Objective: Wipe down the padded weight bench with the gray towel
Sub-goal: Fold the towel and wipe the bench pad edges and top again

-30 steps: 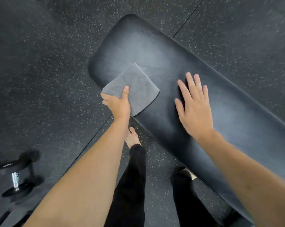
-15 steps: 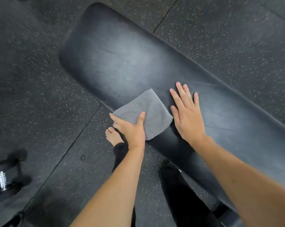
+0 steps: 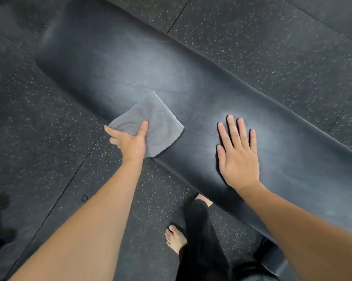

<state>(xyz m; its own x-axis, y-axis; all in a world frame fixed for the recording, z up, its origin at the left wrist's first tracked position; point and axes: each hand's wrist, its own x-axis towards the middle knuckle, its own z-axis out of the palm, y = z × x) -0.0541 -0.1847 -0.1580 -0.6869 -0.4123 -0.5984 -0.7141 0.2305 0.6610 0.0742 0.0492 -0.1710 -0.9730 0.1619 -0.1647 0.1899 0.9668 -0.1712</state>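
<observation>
Towel [image 3: 150,124] is pinched at the bench [image 3: 191,82] edge by the left hand [image 3: 131,144]; right hand [image 3: 239,157], at 3 o'clock, is pressed flat, holding nothing. Towel could be dragged off the edge.

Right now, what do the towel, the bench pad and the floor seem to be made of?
The gray towel: soft napped cloth, probably microfiber; fuzzy matte surface, folded edges.
The weight bench pad: black vinyl or leather-like cover, by its smooth dull sheen and fine creases.
The floor: likely rubber gym tiles; dark matte, pale specks, straight seams.
</observation>
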